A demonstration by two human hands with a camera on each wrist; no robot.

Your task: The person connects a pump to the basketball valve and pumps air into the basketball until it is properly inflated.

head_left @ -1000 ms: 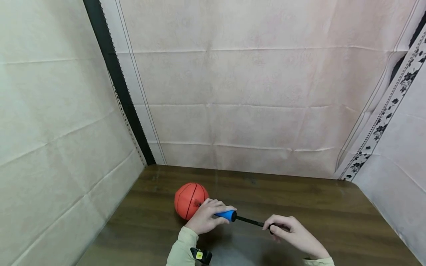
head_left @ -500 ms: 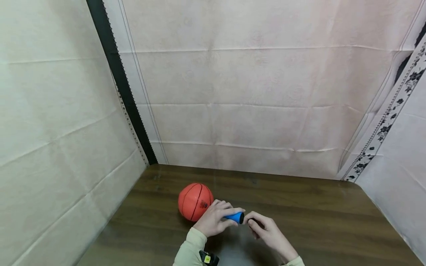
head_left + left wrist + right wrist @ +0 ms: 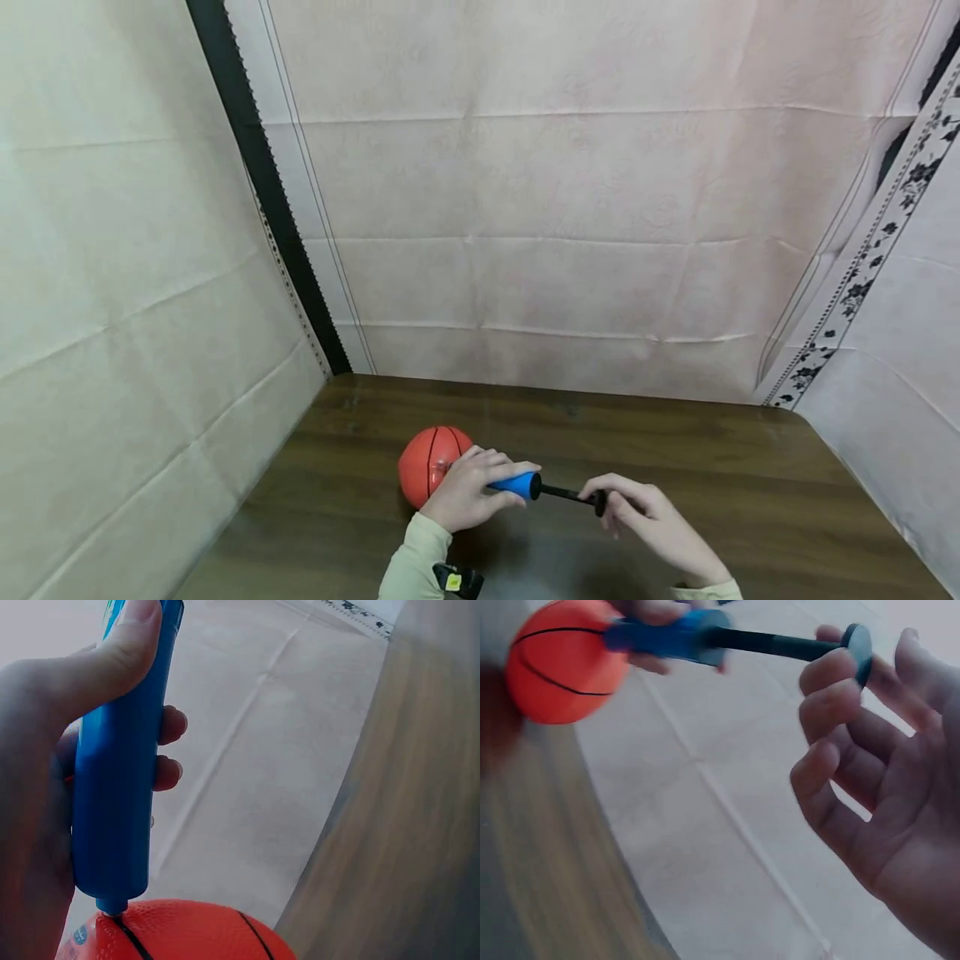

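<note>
A red toy basketball (image 3: pixel 422 468) with black lines rests on the wooden table. Its surface meets the short nozzle (image 3: pixel 112 906) of a blue hand pump (image 3: pixel 116 802). My left hand (image 3: pixel 467 493) grips the pump's barrel, thumb on one side and fingertips round the other, close against the ball. From the barrel's right end a black rod (image 3: pixel 561 492) sticks out, ending in a round disc handle (image 3: pixel 859 652). My right hand (image 3: pixel 651 521) holds that handle, fingers curled over the rod just in front of the disc. Part of the ball is hidden behind my left hand in the head view.
The brown wooden tabletop (image 3: pixel 720 467) spreads out around the hands. Pale creased cloth (image 3: pixel 570 208) hangs behind the table, with more cloth (image 3: pixel 135 333) at the left. A black strap device (image 3: pixel 457 581) sits on my left wrist.
Half a second ago my right hand was close to the barrel with the rod pushed in. Now it has moved right, and the rod shows again. The ball has turned slightly.
</note>
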